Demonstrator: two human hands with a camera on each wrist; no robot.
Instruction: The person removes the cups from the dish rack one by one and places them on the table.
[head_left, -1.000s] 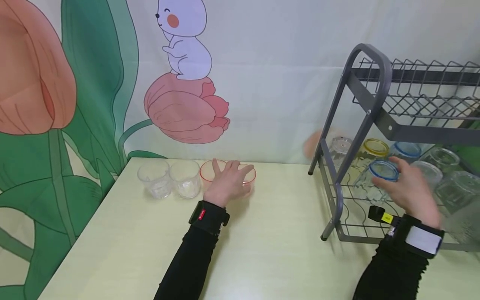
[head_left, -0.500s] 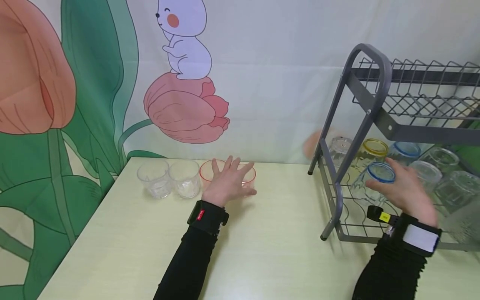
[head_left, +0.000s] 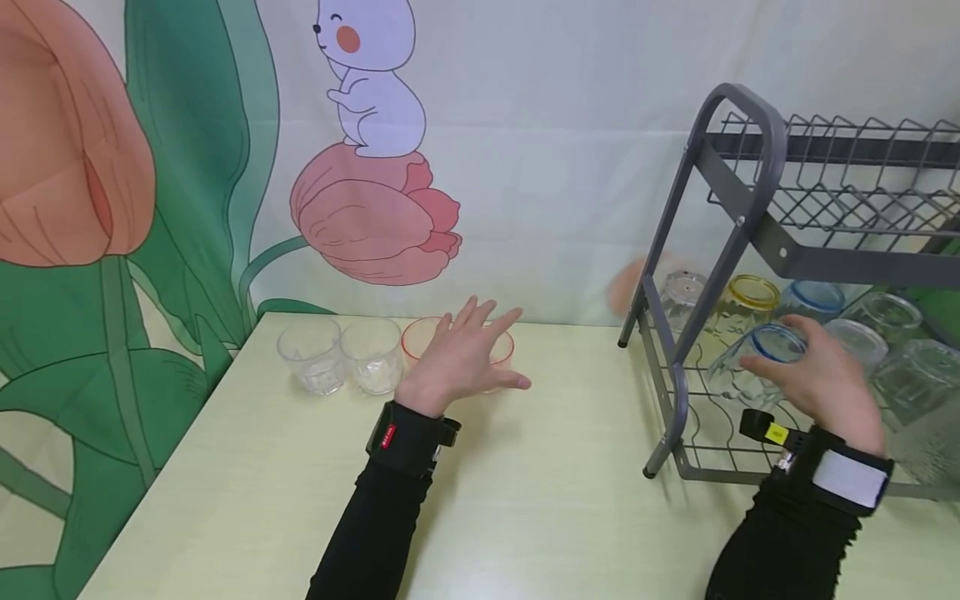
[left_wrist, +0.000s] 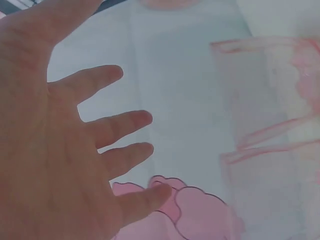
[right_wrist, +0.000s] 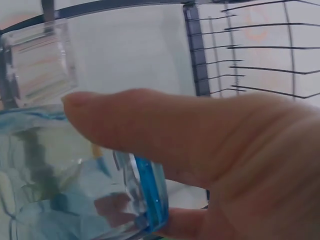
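My left hand (head_left: 459, 360), its fingers spread and straight, is over two red-rimmed glasses, partly hiding both. In the left wrist view, a gap separates the fingertips from the red-rimmed glasses (left_wrist: 265, 95). Two clear glasses (head_left: 311, 358) stand to their left in the same row. On the right, my right hand (head_left: 832, 383) grips a clear glass with a blue ring (head_left: 731, 371) at its upper end, tilted, at the rack's lower shelf. The thumb crosses this blue-ringed glass (right_wrist: 55, 175) in the right wrist view. Whether the glass touches the wires cannot be told.
A grey two-tier wire rack (head_left: 738, 233) stands at the right. On its lower shelf are several upside-down glasses, among them a yellow-ringed one (head_left: 750, 296) and another blue-ringed one (head_left: 813, 298). The pale table (head_left: 555, 467) meets a printed backdrop (head_left: 540, 208) behind.
My left hand has drawn up from the red-rimmed glasses, its fingers straightening and spreading. In my right hand, the blue-ringed glass has tilted more, its ringed end leaning right.
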